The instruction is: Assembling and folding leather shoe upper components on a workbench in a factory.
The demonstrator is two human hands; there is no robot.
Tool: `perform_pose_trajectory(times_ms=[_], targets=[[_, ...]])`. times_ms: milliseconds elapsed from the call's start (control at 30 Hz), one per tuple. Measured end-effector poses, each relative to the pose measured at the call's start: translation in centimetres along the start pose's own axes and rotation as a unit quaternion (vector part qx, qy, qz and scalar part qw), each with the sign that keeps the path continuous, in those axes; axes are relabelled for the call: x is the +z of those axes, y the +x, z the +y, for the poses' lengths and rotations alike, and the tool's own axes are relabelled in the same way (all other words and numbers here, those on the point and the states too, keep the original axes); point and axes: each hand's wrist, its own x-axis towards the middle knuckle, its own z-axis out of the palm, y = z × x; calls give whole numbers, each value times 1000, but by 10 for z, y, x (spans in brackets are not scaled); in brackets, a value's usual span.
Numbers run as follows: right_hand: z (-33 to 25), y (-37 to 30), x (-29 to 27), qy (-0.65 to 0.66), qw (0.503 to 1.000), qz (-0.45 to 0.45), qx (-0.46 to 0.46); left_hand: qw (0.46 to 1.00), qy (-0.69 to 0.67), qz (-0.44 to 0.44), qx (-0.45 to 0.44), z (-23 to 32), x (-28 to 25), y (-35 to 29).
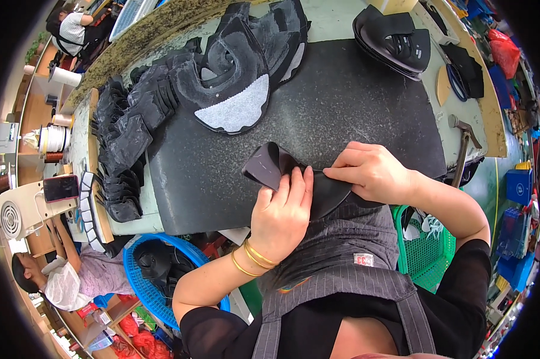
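Note:
At the near edge of the black work mat (365, 102), both hands are on one black shoe-upper piece (328, 197). My left hand (282, 218) presses its fingers together on the piece, and a curled flap (263, 167) with pale marks stands up beside those fingertips. My right hand (371, 173) pinches the upper edge of the piece between thumb and forefinger. The fingertips of the two hands are close together. Part of the piece is hidden under the hands, and its lower side hangs by my apron.
Stacked shoe uppers (234, 113) with pale lining lie on the far left; piled black pieces (126, 137) run along the left edge. More black parts (395, 45) sit far right, near a hammer (464, 137). Blue (141, 293) and green (422, 263) baskets flank me. People sit at left.

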Motion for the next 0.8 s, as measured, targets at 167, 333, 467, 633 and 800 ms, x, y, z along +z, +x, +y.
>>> perform_pose_trajectory(times_ms=[167, 333, 467, 633, 800], targets=[[-6, 6, -10, -48, 998, -37, 5, 999, -45, -19, 10, 10, 0, 3], [-14, 7, -26, -93, 990, -82, 62, 978, -205, -32, 6, 14, 4, -4], [-27, 9, -38, 78, 960, -181, 200, 979, -164, -25, 118, -31, 6, 0], [-16, 11, -33, 91, 949, -211, 217, 954, -299, -4, 6, -12, 4, 6], [-30, 5, -18, -38, 995, -93, 27, 952, -301, 57, -19, -8, 11, 8]])
